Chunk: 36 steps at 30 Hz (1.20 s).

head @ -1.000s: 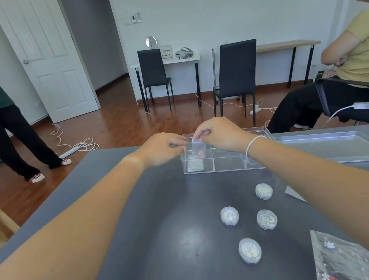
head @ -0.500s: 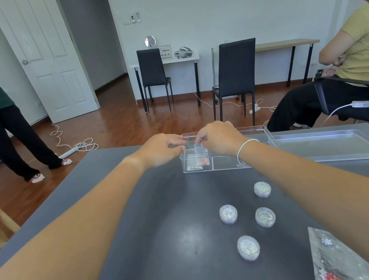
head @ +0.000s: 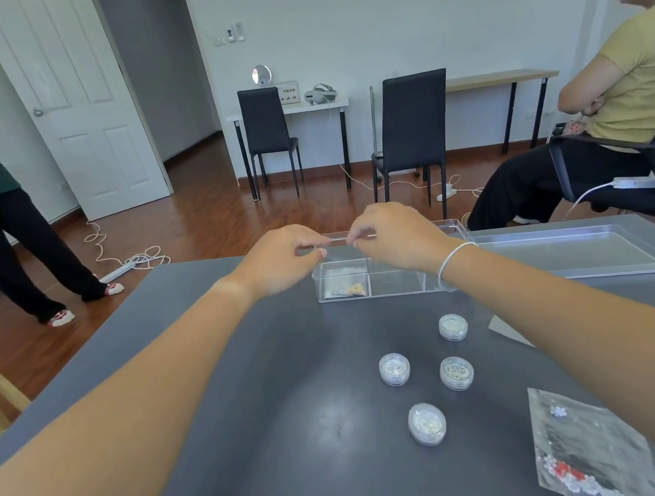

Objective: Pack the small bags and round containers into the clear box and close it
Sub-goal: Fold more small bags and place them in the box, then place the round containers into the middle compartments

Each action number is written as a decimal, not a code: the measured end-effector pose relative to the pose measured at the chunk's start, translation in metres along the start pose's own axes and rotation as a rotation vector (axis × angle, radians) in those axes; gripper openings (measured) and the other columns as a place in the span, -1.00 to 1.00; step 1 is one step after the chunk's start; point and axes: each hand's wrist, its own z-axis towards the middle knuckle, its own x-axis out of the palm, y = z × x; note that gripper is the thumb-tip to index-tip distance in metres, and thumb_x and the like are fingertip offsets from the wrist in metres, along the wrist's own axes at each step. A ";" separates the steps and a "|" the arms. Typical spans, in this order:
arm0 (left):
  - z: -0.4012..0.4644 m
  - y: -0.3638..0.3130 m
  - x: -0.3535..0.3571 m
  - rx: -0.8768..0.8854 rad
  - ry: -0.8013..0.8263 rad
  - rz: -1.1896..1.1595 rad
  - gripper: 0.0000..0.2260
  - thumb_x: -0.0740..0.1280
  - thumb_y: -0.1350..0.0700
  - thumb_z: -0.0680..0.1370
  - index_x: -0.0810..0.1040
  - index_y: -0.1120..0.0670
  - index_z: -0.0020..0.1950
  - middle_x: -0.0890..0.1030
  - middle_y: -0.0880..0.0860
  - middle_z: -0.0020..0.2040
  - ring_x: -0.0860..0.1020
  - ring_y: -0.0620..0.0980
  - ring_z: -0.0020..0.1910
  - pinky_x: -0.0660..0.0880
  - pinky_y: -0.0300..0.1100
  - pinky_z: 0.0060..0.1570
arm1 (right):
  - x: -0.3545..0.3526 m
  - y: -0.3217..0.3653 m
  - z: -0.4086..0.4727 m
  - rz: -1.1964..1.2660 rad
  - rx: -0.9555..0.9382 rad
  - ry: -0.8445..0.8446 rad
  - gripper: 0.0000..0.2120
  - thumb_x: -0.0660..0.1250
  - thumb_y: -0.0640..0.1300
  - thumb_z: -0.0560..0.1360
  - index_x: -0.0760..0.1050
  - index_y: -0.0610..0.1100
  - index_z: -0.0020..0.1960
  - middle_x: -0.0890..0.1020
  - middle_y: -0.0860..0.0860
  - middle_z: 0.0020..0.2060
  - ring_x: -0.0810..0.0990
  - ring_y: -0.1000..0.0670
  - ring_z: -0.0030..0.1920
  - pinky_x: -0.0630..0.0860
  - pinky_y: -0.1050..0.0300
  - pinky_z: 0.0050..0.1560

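We see both hands raised over the clear box [head: 391, 280] at the far side of the dark table [head: 257, 409]. The left hand [head: 280, 261] has its fingers curled inward, thumb and forefinger closed toward each other at their tips; the right hand [head: 397, 236] mirrors it, fingertips drawn together and pointing left. Between the two sets of fingertips there seems to be a thin clear edge, perhaps the top of a small bag, but the glare and the transparent plastic leave us unable to say for sure that anything is pinched.

Directly below the fingertips lies the box's leftmost compartment, and in it a small bag [head: 344, 285] rests flat with yellowish bits showing at its near right corner. The compartments to the right of it, under the right wrist and its white bracelet [head: 452, 260], look bare. Just beyond the right hand, to its right, the clear lid [head: 576, 255] lies flat on the table, touching or nearly touching the box.

Well nearer to us than the fingers, four round containers [head: 457, 373] sit apart from one another on the table between the forearms. Nearer still, under the right forearm, lies a larger bag [head: 585, 451] with white and red pieces inside.
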 end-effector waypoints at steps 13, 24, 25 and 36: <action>-0.053 -0.064 0.025 0.092 0.198 -0.175 -0.88 0.39 0.01 0.42 0.59 -0.24 -0.14 0.59 -0.17 -0.11 0.48 -0.03 -0.22 0.39 -0.38 -0.19 | -0.016 -0.039 -0.089 0.151 0.023 0.162 -0.89 0.34 -0.07 0.45 0.57 -0.02 -0.03 0.53 0.10 -0.11 0.44 0.21 -0.17 0.29 0.29 -0.17; -0.074 -0.072 0.035 0.067 0.443 -0.038 -0.79 0.41 -0.10 0.34 0.56 -0.28 -0.04 0.53 -0.24 -0.10 0.41 -0.18 -0.17 0.34 -0.49 -0.19 | -0.020 -0.054 -0.115 0.151 0.017 0.349 -0.79 0.35 -0.08 0.44 0.49 0.05 0.07 0.42 0.27 -0.16 0.36 0.28 -0.22 0.25 0.40 -0.22; -0.074 -0.072 0.036 0.062 0.446 -0.031 -0.80 0.42 -0.09 0.34 0.56 -0.28 -0.05 0.53 -0.24 -0.12 0.40 -0.19 -0.19 0.36 -0.47 -0.19 | -0.019 -0.055 -0.115 0.148 0.015 0.346 -0.80 0.35 -0.08 0.44 0.49 0.05 0.05 0.42 0.27 -0.16 0.36 0.29 -0.22 0.25 0.40 -0.22; -0.054 -0.072 0.025 0.058 0.262 -0.113 -0.81 0.39 -0.07 0.36 0.53 -0.34 -0.09 0.54 -0.32 -0.14 0.42 -0.23 -0.30 0.39 -0.45 -0.20 | -0.012 -0.057 -0.110 0.189 0.025 0.305 -0.87 0.38 -0.04 0.40 0.48 0.12 -0.09 0.53 0.26 -0.25 0.42 0.36 -0.31 0.26 0.38 -0.28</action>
